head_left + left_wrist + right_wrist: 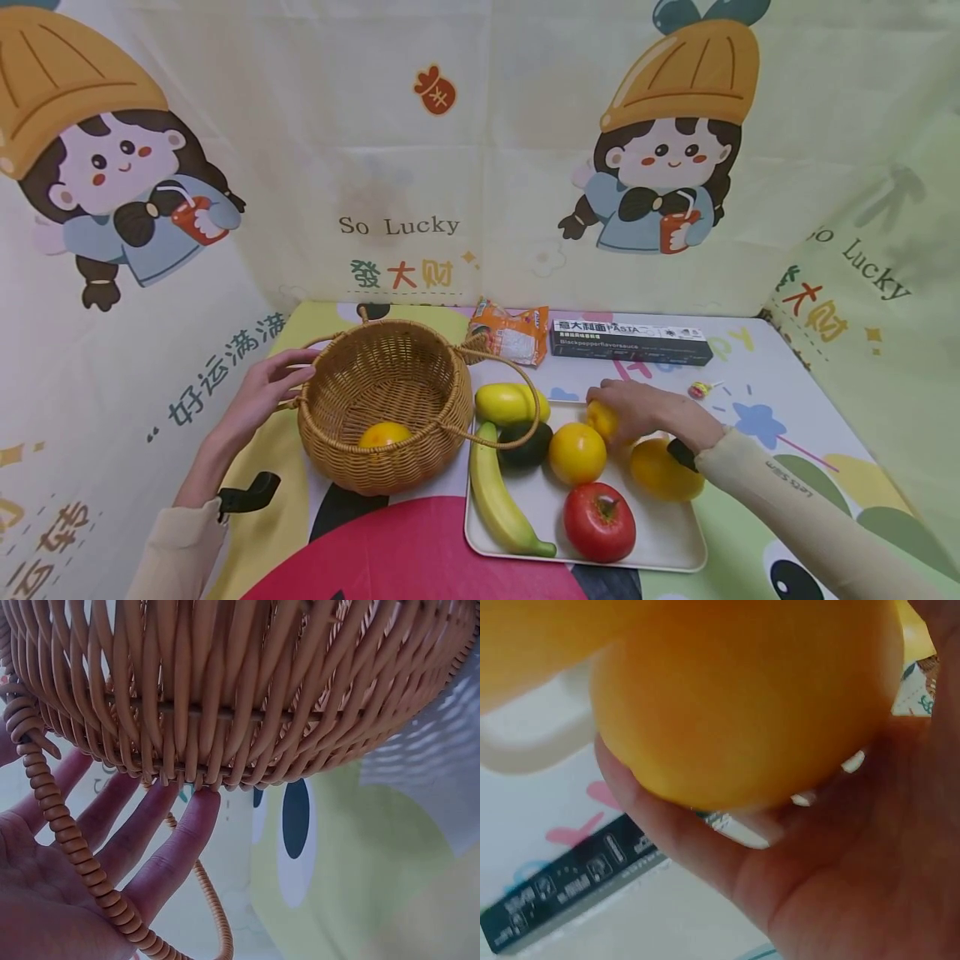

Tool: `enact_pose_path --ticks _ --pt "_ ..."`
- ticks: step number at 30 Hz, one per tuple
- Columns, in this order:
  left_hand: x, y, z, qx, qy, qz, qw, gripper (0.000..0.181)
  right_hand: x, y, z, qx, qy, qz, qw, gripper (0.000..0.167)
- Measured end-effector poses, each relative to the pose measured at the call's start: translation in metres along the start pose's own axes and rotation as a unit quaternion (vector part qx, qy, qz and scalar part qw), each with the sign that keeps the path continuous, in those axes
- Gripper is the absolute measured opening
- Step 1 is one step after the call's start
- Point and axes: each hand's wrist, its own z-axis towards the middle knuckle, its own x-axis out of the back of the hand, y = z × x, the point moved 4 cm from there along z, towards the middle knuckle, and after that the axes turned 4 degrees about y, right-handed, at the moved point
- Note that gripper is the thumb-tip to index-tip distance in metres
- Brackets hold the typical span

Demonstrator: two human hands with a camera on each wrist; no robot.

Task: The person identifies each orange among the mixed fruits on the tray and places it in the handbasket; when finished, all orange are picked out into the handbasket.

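Observation:
The left hand (pixel 272 387) (pixel 112 862) touches the left side of a wicker basket (pixel 382 471) (pixel 225 712) with spread, fairly straight fingers; a handle loop crosses its palm in the left wrist view. One orange fruit (pixel 384 434) lies inside the basket. At the back of a white tray (pixel 667 558), the right hand (pixel 637 408) (pixel 832 862) grips a round yellow-orange fruit (pixel 602 419) (pixel 742 705), fingers curled round it. Around it on the tray are another orange (pixel 577 454), a larger yellow fruit (pixel 666 471) and a red apple-like fruit (pixel 599 522).
A banana (pixel 498 500), a dark green avocado (pixel 525 445) and a lemon (pixel 512 404) lie at the tray's left, partly behind the basket's right handle (pixel 536 408). Behind stand an orange packet (pixel 510 333) and a black pasta box (pixel 630 343). A lollipop (pixel 700 389) lies right of them.

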Motion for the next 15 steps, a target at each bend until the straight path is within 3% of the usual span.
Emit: enact_pose_path --ticks 7,15 --pt "0.0 0.001 0.0 -0.006 0.0 0.003 1.0 0.05 0.012 -0.003 0.002 0.028 0.029 -0.013 0.9991 0.064" --pt "0.0 0.0 -0.001 -0.008 0.006 0.01 0.9999 0.05 0.043 -0.015 -0.004 0.059 0.088 -0.048 0.9932 0.062"
